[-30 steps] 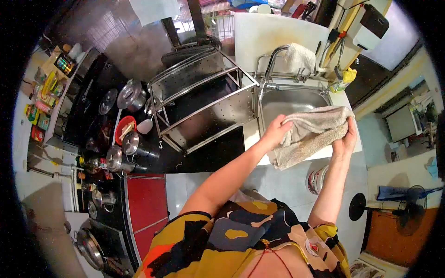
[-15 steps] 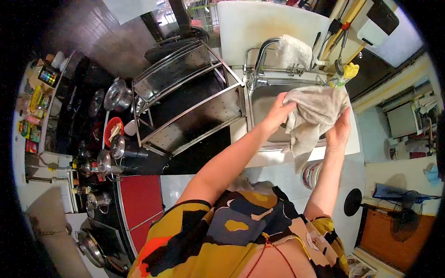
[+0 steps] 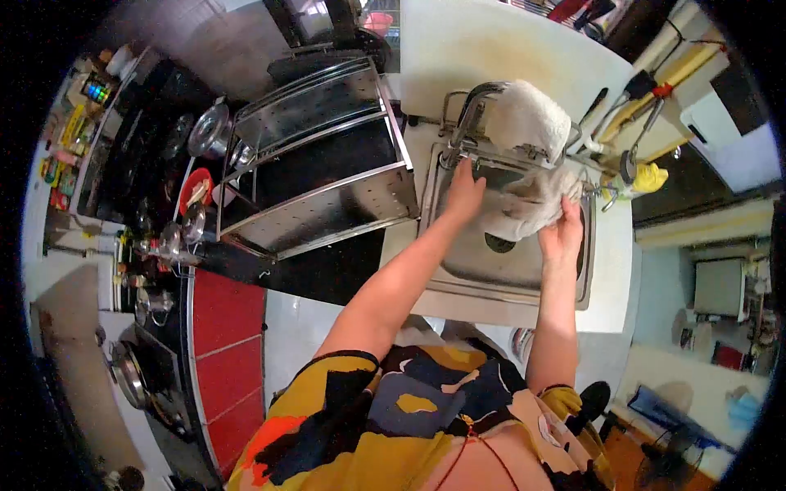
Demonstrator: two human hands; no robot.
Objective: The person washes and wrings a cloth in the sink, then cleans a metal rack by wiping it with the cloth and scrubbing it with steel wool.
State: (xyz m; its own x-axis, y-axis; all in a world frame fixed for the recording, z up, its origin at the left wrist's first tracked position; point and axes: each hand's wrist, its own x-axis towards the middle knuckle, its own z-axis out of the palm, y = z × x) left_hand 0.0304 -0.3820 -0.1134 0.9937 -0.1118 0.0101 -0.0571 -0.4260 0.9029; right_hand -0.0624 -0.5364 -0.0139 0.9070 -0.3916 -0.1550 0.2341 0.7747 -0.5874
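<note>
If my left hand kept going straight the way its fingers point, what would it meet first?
Most likely the tap: the left hand points at its base, with the fingertips right by it. Depth is unclear, so they may already be touching.

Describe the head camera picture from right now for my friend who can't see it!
A person's right hand holds a crumpled cloth over a metal sink, while the left hand is at the tap. A white towel hangs by the tap, and a metal rack stands left of the sink.
</note>
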